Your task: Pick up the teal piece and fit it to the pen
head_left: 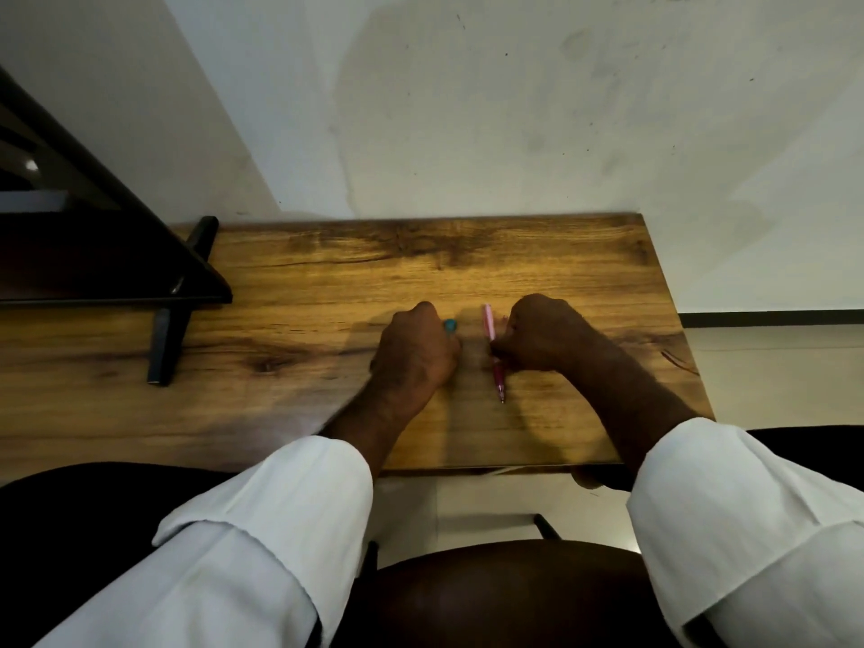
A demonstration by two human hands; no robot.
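Pink pen (493, 353) is lying on the wooden worktop (290, 292), tip toward the near edge, and its middle is pinched by the curled fingers of the right hand (542, 336). Just beside it, the left hand (416, 350) is closed as a fist around a small teal object (450, 325), of which only the top can be seen; what it is cannot be told. Both grips are therefore clamped, each on its own thing.

A slip could be expected if the pen is lifted by such a small pinch; it would probably roll toward the near edge and fall to the floor. Open room is found behind the hands and to the left, up to the black stand (177, 292). The right edge is near.
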